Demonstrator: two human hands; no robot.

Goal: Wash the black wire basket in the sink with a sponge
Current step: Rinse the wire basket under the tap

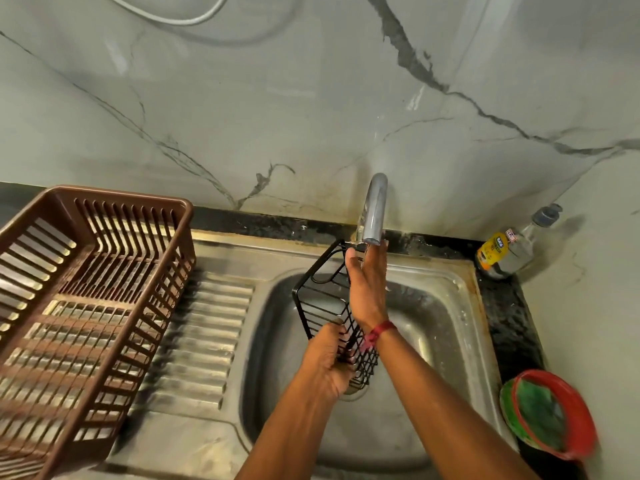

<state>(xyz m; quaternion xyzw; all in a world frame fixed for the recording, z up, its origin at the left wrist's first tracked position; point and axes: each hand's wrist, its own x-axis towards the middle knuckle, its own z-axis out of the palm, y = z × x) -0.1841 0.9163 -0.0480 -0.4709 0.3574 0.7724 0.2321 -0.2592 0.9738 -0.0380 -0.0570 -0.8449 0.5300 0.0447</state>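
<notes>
The black wire basket [320, 299] is held on end above the steel sink [446, 306], its top under the tap [374, 209]. My left hand [329, 362] grips its lower end, fingers curled round the wires. My right hand [367, 285] lies flat along the basket's right side with straight fingers reaching up to the tap's spout. A red thread is tied at that wrist. A green sponge [540, 414] sits in a red-rimmed round tub [585, 420] at the right of the sink.
A brown plastic dish rack [104, 237] stands on the ribbed drainboard [211, 327] at the left. A dish-soap bottle [509, 247] lies in the back right corner against the marble wall. Black counter edges the sink at right.
</notes>
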